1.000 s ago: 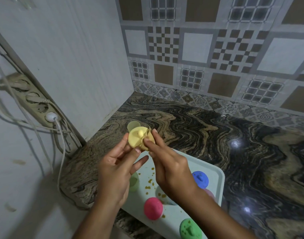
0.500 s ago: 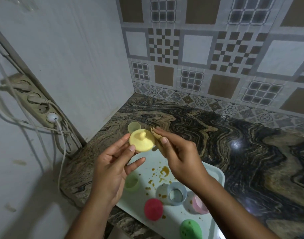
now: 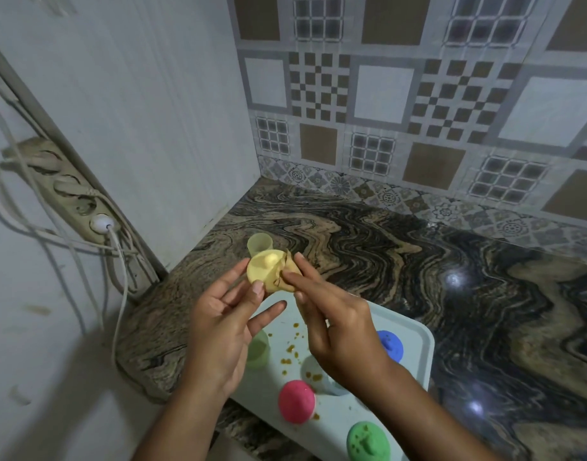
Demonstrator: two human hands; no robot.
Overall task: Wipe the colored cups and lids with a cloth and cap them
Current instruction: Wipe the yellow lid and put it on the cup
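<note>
While the yellow lid is being pinched by the left hand, what seems a tan cloth is being pinched against it by the right hand.

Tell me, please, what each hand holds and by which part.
Left hand holds the round yellow plastic lid by its rim; right hand pinches a tan cloth against it.

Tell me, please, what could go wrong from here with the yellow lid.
The left hand holds the yellow lid only by fingertips while the right hand presses the cloth on it, so it might slip. Set down on the tray, it could pick up the orange specks. The open yellow cup just behind could get knocked.
</note>
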